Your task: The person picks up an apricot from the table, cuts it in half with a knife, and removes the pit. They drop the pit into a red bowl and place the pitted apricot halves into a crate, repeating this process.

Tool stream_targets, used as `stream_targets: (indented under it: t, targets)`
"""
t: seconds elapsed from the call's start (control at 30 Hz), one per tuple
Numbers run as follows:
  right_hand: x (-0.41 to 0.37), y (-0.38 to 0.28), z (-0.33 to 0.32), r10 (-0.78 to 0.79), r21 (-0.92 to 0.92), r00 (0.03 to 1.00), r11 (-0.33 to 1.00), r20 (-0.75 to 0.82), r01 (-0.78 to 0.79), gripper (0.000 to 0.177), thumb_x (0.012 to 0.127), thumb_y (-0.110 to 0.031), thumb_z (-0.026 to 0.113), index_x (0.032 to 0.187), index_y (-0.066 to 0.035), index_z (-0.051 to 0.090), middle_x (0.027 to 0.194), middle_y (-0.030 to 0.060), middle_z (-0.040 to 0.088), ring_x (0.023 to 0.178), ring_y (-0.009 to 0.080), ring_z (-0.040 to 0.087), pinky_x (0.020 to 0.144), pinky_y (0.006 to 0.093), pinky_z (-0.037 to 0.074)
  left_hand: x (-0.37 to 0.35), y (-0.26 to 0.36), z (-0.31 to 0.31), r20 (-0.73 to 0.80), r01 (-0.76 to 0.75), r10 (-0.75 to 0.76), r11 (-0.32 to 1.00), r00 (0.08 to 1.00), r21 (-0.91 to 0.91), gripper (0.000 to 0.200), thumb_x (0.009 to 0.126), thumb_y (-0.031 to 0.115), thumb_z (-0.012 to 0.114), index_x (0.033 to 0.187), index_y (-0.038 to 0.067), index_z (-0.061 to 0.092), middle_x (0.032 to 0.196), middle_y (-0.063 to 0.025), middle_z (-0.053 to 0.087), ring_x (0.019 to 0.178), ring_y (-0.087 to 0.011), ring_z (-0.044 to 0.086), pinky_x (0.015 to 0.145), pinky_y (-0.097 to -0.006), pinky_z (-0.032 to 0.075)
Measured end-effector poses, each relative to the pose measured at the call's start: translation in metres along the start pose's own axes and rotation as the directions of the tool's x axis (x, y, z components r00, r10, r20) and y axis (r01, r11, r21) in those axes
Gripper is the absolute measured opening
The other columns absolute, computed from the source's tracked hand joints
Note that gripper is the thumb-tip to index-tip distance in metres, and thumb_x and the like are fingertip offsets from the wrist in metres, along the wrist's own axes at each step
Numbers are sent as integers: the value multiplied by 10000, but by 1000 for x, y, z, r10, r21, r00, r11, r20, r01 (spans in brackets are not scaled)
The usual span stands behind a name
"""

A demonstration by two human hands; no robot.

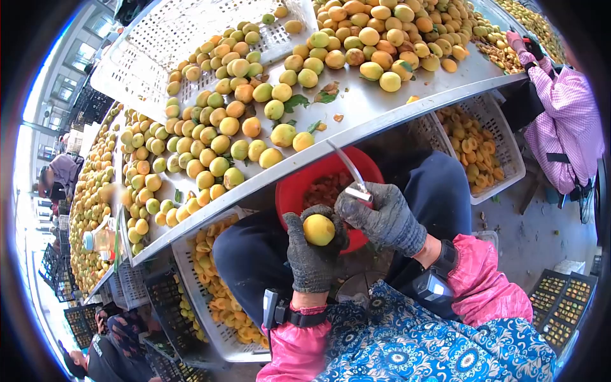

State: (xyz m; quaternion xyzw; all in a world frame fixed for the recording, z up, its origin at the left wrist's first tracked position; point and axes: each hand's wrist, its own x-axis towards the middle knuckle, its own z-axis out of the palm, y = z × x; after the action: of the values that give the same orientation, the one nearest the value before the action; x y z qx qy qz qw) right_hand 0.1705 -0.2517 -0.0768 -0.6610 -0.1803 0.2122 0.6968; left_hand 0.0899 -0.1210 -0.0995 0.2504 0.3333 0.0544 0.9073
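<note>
Clasping apricot (319,230) tight in left hand (312,258); clenching curved knife (354,175) in right hand (384,221) at 2 o'clock; red basin (318,169) beneath.

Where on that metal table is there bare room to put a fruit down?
Bare steel shows on the shiny metal table between the heaped yellow-orange apricots and its front edge, with a few leaves. The left side is packed with fruit.

One fisheye camera, worn on the head, looked forward and steeply down, close above the left hand (309,264) and right hand (385,223); the metal table (382,108) ran far and left.
</note>
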Motion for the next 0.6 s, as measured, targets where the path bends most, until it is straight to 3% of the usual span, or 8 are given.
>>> stream_targets:
  t: [0.03,0.1,0.17,0.23,0.27,0.37,0.57,0.6]
  targets:
    - [-1,-9,0,3,-2,1000,1000,-6,-3,287,881,-266,666,975,5,664,766,91,683,662,111,632,598,264,507,-4,0,2,1,7,-7,1000,1000,1,587,918,631,367,1004,87,569,854,-105,612,772,-275,600,670,-376,520]
    - [-2,-32,-2,243,257,965,931,100,-261,297,901,-296,646,961,-6,658,768,14,657,679,61,595,588,216,488,-8,0,1,-36,88,-87,996,996,34,575,901,638,401,954,95,581,835,-105,621,726,-276,612,607,-363,521]
    - [-3,-39,1,197,366,973,902,123,-228,313,922,-331,611,918,-20,646,734,-3,619,630,42,571,539,176,451,-8,-2,-3,23,111,-112,994,993,12,571,893,643,412,938,100,585,826,-102,624,713,-266,618,588,-353,524]
    - [-2,-44,7,221,467,975,859,32,-210,450,949,-438,510,889,0,596,582,9,523,371,61,425,332,195,328,-9,-5,-6,84,135,-134,991,987,-3,568,886,648,423,922,105,588,817,-98,627,700,-256,623,570,-342,526]
    - [1,-48,7,151,410,989,902,-5,-136,433,950,-429,512,860,-12,581,543,-4,469,352,64,402,318,200,313,-10,-9,-6,94,126,-125,992,988,-4,562,887,642,428,930,105,586,814,-93,629,707,-245,628,567,-338,532]
    - [4,-53,2,121,503,992,859,-20,-94,329,940,-335,576,852,-24,636,639,-10,562,510,25,495,424,170,372,-15,-22,3,58,92,-93,995,994,25,544,892,626,442,944,102,579,812,-87,633,708,-227,633,560,-331,543]
    - [9,-43,9,150,554,982,830,-114,-63,320,933,-319,592,837,-18,647,654,-5,580,532,23,503,460,168,389,-21,-29,7,-32,104,-102,993,994,64,476,907,560,489,958,93,566,842,-83,639,709,-218,639,559,-310,550]
    - [9,-41,12,122,489,980,872,-158,-30,332,937,-337,575,846,-21,623,605,-8,534,462,44,466,414,186,366,-20,-29,5,-35,91,-88,992,996,88,455,909,543,501,956,95,565,853,-81,640,713,-216,641,564,-302,551]
